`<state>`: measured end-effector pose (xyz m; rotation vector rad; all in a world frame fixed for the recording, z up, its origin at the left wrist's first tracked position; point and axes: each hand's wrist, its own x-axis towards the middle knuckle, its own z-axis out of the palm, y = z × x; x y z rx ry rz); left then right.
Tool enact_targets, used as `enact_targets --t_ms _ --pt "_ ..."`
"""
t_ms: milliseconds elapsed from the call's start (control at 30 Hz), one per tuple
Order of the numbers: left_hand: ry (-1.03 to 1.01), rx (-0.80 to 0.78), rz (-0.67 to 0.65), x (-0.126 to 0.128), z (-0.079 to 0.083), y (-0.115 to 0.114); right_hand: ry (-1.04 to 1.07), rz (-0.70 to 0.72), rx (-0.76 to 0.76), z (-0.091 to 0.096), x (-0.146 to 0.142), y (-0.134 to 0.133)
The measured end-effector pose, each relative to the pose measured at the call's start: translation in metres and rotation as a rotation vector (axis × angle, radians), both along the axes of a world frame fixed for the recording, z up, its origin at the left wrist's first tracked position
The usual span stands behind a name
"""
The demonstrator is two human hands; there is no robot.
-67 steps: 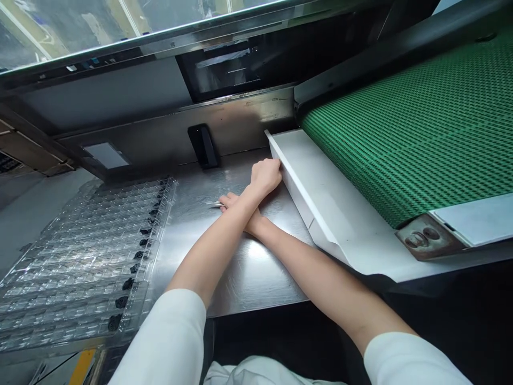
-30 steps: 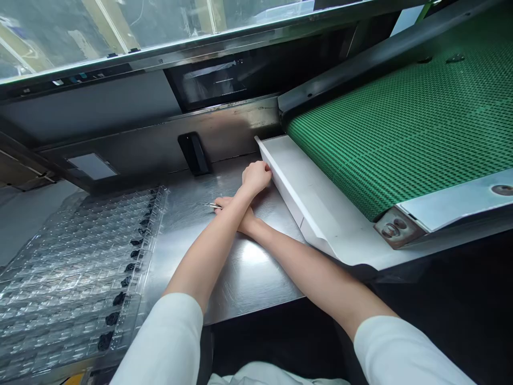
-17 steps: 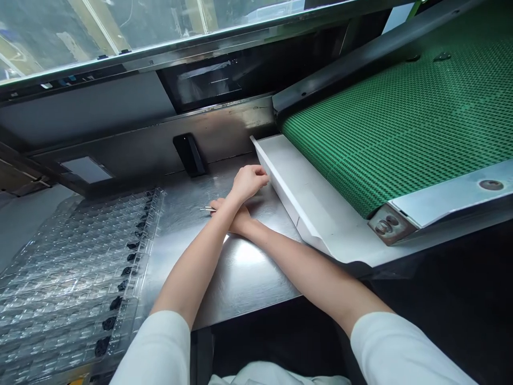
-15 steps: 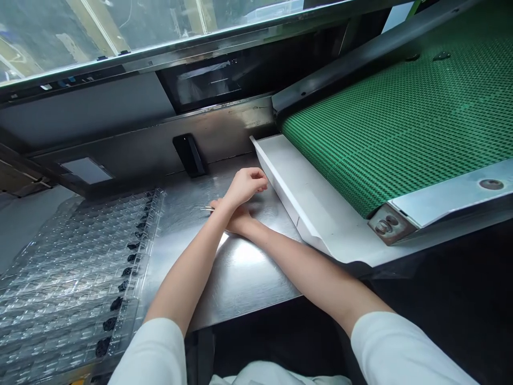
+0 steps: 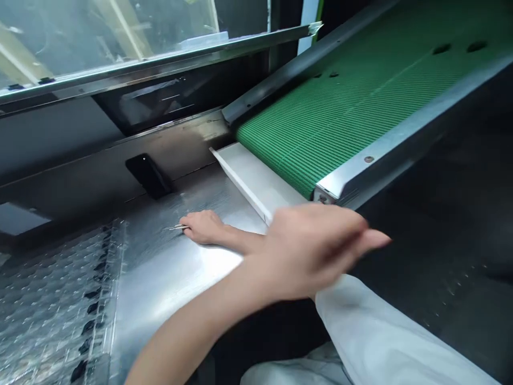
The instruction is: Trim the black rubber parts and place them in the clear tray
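My right hand (image 5: 204, 226) rests on the steel table (image 5: 156, 272), closed on metal tweezers (image 5: 175, 227) whose thin ends stick out to the left. My left arm crosses over the right forearm. Blurred by motion, my left hand (image 5: 315, 251) is raised in the air to the right of the white tray (image 5: 252, 184), hiding the tray's near end. Its fingers are curled together with one fingertip jutting right; what they hold, if anything, is hidden.
A green conveyor belt (image 5: 320, 123) slopes up to the right behind the tray. A dark phone (image 5: 148, 175) leans on the back panel. Clear plastic trays (image 5: 44, 299) with a row of black pieces lie at left. A dark screen (image 5: 156, 101) sits behind.
My left hand has moved right and nearer to me, away from the table by the right hand. The view has turned right. My right hand still holds the tweezers on the table.
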<state>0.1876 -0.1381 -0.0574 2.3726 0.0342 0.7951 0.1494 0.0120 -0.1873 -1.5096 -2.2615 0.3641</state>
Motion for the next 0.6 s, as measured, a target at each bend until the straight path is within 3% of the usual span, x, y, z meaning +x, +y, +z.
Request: enact_targets --t_ms 100,200,300,400,600 --pt "0.164 0.299 -0.272 0.043 -0.024 -0.031 -0.04 0.048 0.03 0.0 0.003 0.001" --pt "0.31 0.353 -0.445 0.07 -0.047 -0.038 -0.053 0.075 0.024 0.0 0.005 0.002" --pt "0.394 0.32 -0.385 0.074 -0.062 -0.029 -0.05 0.092 0.014 0.001 0.006 0.003" --pt "0.356 0.319 -0.288 0.058 -0.066 -0.022 -0.045 0.115 0.005 0.001 0.006 0.005" --pt "-0.014 0.406 -0.146 0.003 -0.047 -0.011 -0.007 0.146 -0.004 0.001 0.008 0.006"
